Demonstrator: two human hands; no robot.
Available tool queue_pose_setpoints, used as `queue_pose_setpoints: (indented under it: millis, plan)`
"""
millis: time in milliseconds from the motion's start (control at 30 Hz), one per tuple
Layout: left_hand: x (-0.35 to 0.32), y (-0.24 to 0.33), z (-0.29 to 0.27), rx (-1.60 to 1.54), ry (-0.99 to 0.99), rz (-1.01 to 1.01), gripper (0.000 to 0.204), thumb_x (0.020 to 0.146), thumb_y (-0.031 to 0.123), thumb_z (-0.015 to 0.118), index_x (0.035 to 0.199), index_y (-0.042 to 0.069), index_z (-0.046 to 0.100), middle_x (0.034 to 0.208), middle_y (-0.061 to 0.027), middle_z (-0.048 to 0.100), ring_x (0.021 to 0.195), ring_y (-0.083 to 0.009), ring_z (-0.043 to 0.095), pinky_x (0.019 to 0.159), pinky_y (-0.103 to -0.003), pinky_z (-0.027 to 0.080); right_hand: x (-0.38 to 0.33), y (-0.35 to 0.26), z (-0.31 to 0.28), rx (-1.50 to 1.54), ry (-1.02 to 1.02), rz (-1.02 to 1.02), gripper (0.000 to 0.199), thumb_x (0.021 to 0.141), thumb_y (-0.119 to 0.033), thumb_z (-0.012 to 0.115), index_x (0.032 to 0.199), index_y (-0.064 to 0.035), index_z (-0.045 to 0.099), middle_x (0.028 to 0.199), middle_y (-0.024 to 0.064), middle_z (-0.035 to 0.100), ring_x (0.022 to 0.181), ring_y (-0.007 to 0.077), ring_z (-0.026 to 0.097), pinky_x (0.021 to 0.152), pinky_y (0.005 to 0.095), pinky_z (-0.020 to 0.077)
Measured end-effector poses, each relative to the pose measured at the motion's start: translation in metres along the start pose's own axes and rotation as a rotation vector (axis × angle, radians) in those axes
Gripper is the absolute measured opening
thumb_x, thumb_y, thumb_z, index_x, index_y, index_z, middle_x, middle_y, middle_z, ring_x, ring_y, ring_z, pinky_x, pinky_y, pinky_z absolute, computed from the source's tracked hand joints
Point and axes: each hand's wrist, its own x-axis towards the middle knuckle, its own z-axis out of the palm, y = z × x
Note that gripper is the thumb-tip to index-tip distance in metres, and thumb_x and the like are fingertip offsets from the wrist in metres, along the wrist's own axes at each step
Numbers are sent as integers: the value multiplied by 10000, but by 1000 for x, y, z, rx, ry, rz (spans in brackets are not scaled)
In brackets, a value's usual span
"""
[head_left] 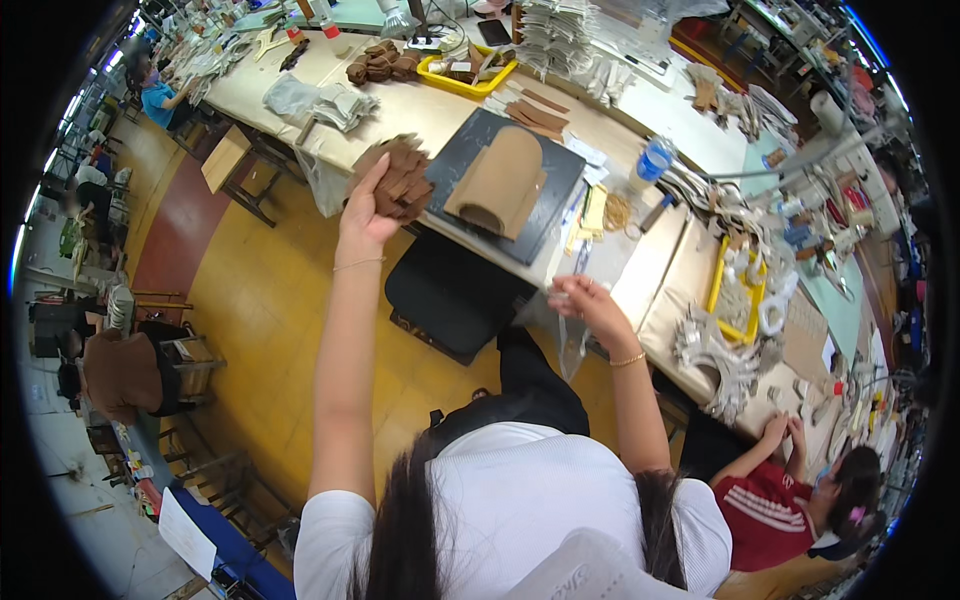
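Observation:
My left hand (370, 213) grips a stack of brown leather-like cut pieces (405, 182), thumb on the near side, above the table's front edge. To the right of it, a dark flat board (480, 140) lies on the table, bearing several brown curved sheets (508, 172) that arch upward. My right hand (598, 308) is off the board's near right corner with fingers curled in. Whatever those fingers pinch, if anything, is too small to make out. Just beneath them a see-through plastic bag (572, 348) hangs at the table's edge.
Beyond the board stand a yellow tray (462, 84) and brown bundles (383, 64). A water bottle (655, 160), yellow slips (592, 212) and another yellow tray (714, 288) are to the right. A black stool (450, 290) sits below. A co-worker in red (765, 515) works at right.

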Motion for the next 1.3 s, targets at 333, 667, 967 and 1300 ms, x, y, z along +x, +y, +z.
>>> queue_pose_setpoints:
  millis: [333, 667, 967, 1300]
  plan:
    - [214, -26, 153, 243, -38, -291, 465, 865, 97, 772, 1279, 15, 577, 1193, -141, 677, 1059, -281, 685, 929, -448, 573, 304, -177, -39, 913, -680, 112, 918, 951, -749, 362, 1425, 28, 478, 1402, 206, 557, 1305, 327, 551, 1082, 453, 468]
    - [325, -115, 136, 365, 43, -260, 504, 831, 23, 789, 1292, 7, 585, 1210, -98, 675, 1065, -194, 673, 921, -352, 556, 449, -227, -105, 630, -329, 121, 598, 1022, -483, 541, 1412, -33, 491, 1343, 138, 606, 1180, 241, 628, 991, 383, 539]
    - [400, -121, 157, 150, 134, 119, 418, 865, 18, 761, 1253, 18, 605, 1194, -74, 677, 1079, -172, 659, 924, -327, 545, 539, -310, -111, 153, -524, -41, 596, 890, -226, 774, 1377, 11, 524, 1307, 94, 627, 1171, 174, 611, 1007, 313, 497]
    - [421, -161, 158, 79, 234, 102, 433, 857, 32, 772, 1255, 10, 602, 1182, -80, 680, 1038, -178, 678, 889, -341, 567, 583, -277, -161, 182, -578, -4, 506, 913, -175, 737, 1338, 33, 555, 1274, 111, 655, 1123, 204, 646, 991, 353, 514]
